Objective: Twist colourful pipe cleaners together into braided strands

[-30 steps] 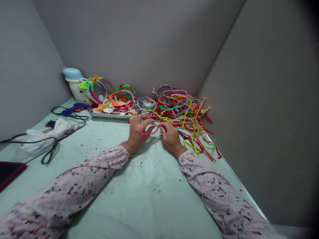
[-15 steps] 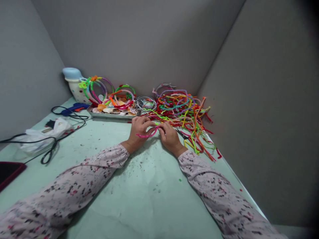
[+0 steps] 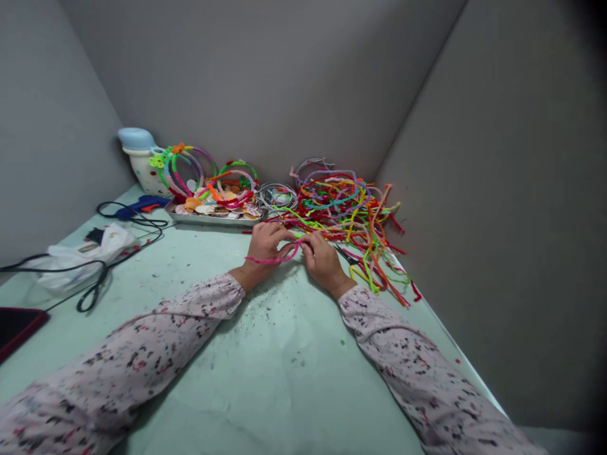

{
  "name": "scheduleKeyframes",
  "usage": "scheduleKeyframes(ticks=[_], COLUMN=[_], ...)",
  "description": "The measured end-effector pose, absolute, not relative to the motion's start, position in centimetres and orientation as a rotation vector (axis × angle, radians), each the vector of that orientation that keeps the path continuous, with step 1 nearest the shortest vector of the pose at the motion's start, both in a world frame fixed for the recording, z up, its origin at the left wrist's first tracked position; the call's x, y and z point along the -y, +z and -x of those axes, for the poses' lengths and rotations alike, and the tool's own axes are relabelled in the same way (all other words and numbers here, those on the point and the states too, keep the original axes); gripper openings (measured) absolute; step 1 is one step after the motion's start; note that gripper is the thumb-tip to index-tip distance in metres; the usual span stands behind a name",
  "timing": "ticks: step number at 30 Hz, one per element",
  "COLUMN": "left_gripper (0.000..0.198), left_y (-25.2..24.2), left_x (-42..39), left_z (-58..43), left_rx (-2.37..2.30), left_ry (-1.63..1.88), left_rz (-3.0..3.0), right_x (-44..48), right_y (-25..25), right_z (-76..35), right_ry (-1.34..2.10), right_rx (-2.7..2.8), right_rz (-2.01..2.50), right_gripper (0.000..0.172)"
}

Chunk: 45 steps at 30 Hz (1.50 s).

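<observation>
Over the middle of the table, my left hand [image 3: 265,248] and my right hand [image 3: 324,259] meet with fingertips nearly touching. Between them runs a pink pipe cleaner [image 3: 271,260], its long end trailing left across my left wrist. A bit of bright green fuzz [image 3: 298,236] shows at the fingertips of my left hand. Both hands are closed in a pinch, the right one on the pink strand where it bends upward. Beside my right hand lie scissors [image 3: 356,268] with yellow handles, partly under loose pipe cleaners.
A heap of colourful pipe cleaners [image 3: 348,202] fills the back right. Behind my left hand is a metal tray [image 3: 213,220] of shells and wrapped hoops. Wire coils [image 3: 277,197], a white jar [image 3: 148,174], a blue tool [image 3: 137,206], a cable and a plastic bag [image 3: 78,262] lie about.
The free end of the pink pipe cleaner reaches further left, across my left wrist. My hands have barely moved.
</observation>
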<state>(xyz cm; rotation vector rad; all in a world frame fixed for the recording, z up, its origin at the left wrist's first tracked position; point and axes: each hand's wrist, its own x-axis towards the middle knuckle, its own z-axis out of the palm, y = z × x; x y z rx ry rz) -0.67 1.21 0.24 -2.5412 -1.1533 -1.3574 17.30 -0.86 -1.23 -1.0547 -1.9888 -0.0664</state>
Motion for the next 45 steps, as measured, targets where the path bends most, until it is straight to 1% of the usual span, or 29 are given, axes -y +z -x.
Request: scheduleKeyframes(ticks=[9, 16, 27, 33, 45], left_gripper=[0.017, 0.011, 0.014, 0.016, 0.011], left_y=[0.38, 0.31, 0.31, 0.69, 0.62], left_x=[-0.94, -0.86, -0.45, -0.26, -0.47], left_z=[0.58, 0.41, 0.30, 0.25, 0.21], left_rx=[1.192, 1.208, 1.259, 1.300, 1.395], left_ry=[-1.351, -1.424, -1.494, -1.508, -1.484], left_rz=[2.599, 2.587, 2.610, 2.627, 2.688], right_x=[0.96, 1.05, 0.95, 0.92, 1.04], right_y=[-1.08, -1.06, -1.22, -1.27, -1.26], right_z=[-17.23, -17.17, -17.26, -17.23, -17.26], right_ry=[-0.059, -0.081, -0.085, -0.108, -0.114], right_rx=[1.996, 2.001, 2.020, 2.023, 2.038], right_rz=[1.066, 1.063, 1.064, 1.057, 1.034], right_gripper=[0.019, 0.017, 0.019, 0.016, 0.015])
